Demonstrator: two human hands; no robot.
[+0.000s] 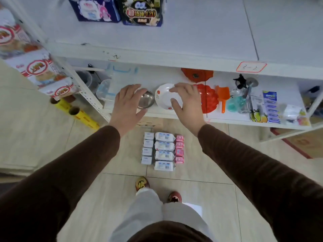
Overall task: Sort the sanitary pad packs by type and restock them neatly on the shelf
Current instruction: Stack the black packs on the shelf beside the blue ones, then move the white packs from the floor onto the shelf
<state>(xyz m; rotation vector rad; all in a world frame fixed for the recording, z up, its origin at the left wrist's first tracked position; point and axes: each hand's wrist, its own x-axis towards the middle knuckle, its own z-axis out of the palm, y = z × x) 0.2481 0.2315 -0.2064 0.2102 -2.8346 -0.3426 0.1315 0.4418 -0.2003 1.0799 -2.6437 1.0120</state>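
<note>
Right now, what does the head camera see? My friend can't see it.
Two empty hands, left hand and right hand, reach out open above pad packs lined up in three columns on the floor. Above, two dark packs stand on the white shelf.

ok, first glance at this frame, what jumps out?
Two open hands, left hand and right hand, held out in front of the lower shelf, holding nothing. Below them on the floor, small packs sit in three neat columns: white, bigger white, pink. Two dark packs stand on the upper shelf.
</note>
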